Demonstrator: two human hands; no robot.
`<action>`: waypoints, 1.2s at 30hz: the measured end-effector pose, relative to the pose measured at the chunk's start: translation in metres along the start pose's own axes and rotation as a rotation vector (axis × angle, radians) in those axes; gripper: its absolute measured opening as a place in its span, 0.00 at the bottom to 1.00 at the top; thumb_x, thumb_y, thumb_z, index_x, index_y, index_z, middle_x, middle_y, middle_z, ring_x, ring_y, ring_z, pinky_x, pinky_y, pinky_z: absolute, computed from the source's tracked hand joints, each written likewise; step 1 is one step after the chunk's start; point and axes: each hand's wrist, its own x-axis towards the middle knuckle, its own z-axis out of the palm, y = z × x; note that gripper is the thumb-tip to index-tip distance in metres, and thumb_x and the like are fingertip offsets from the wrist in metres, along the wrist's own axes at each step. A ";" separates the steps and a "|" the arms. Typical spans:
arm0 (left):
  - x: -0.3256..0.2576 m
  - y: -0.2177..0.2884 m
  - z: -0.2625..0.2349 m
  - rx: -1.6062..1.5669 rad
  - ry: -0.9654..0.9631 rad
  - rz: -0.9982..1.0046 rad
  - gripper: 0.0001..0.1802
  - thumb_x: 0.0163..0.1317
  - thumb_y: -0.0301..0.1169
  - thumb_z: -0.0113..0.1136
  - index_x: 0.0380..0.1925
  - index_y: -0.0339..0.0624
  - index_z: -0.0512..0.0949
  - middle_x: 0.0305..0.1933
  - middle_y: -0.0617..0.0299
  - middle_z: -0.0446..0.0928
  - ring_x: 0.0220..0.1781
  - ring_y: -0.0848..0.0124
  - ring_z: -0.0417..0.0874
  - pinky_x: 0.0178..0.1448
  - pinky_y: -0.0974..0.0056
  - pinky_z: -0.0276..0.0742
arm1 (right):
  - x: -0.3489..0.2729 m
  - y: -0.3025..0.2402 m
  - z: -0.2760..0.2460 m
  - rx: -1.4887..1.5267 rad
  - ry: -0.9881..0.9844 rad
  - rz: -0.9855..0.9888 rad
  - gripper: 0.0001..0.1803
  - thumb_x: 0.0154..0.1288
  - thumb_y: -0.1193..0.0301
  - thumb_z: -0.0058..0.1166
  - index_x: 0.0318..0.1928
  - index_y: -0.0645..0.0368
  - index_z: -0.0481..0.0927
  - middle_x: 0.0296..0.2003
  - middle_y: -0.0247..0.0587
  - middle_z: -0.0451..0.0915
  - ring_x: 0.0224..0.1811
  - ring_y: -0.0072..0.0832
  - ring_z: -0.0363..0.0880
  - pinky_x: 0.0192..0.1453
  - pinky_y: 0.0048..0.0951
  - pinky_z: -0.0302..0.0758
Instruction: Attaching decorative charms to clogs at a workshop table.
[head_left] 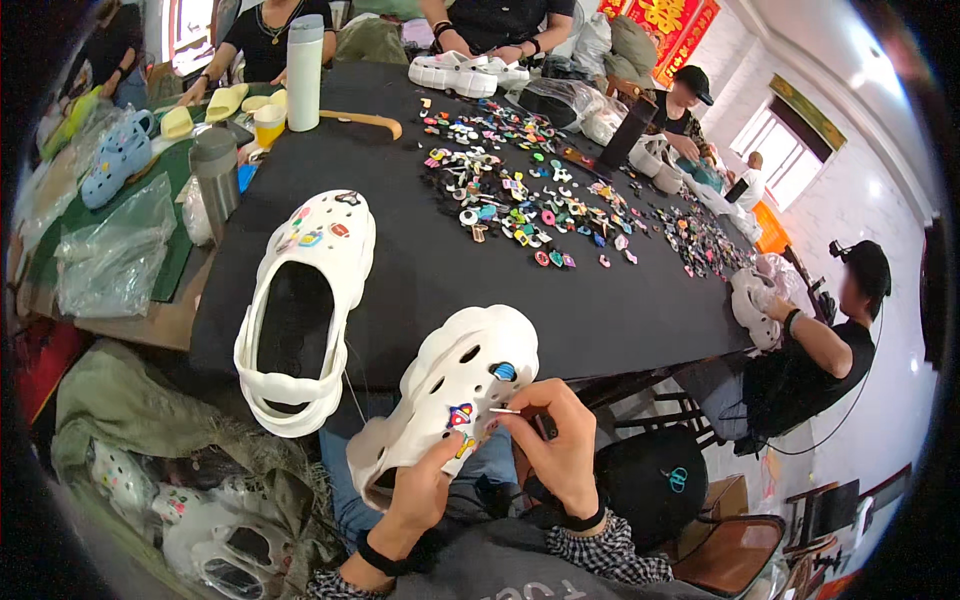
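A white clog (pixel 490 340) with holes in its upper is tilted over my lap at the table's front edge. My left hand (pixel 420 492) grips it from below, thumb pressed beside the colourful shoe charms (pixel 460 415) on its upper. A round blue charm (pixel 503 372) sits near the toe. Just right of these, my right hand (pixel 558 440) pinches a small thin white piece (pixel 506 411) against the clog; its exact kind I cannot make out. The matching white clog (pixel 357 250), with several charms on its toe, lies on the black table (pixel 400 345) to the left.
Loose shoe charms (pixel 540 190) spread over the table's far half. A white tumbler (pixel 304 75), a metal cup (pixel 214 170) and a blue clog (pixel 118 160) stand at the left. Bagged clogs (pixel 215 535) lie low left. Several people work around the table; a chair (pixel 735 550) is at the right.
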 end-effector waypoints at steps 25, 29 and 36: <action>0.009 0.016 0.018 -0.604 0.174 -0.305 0.13 0.67 0.26 0.51 0.46 0.28 0.77 0.49 0.53 0.80 0.50 0.66 0.79 0.58 0.62 0.71 | 0.000 -0.020 0.012 -0.470 0.000 -0.087 0.10 0.54 0.75 0.64 0.35 0.59 0.76 0.30 0.39 0.78 0.28 0.36 0.79 0.32 0.33 0.75; 0.002 -0.009 0.009 -0.301 0.120 -0.203 0.20 0.61 0.26 0.56 0.53 0.32 0.73 0.50 0.54 0.78 0.52 0.66 0.79 0.59 0.62 0.73 | 0.004 -0.025 0.013 -0.399 0.002 0.011 0.10 0.56 0.74 0.64 0.33 0.60 0.75 0.29 0.41 0.78 0.26 0.36 0.79 0.29 0.33 0.75; 0.004 0.000 0.015 -0.529 0.162 -0.282 0.18 0.63 0.32 0.58 0.50 0.31 0.76 0.50 0.57 0.79 0.51 0.69 0.78 0.57 0.65 0.70 | 0.008 -0.032 0.007 -0.416 -0.083 0.083 0.11 0.56 0.72 0.64 0.34 0.61 0.75 0.28 0.41 0.80 0.23 0.35 0.81 0.26 0.33 0.75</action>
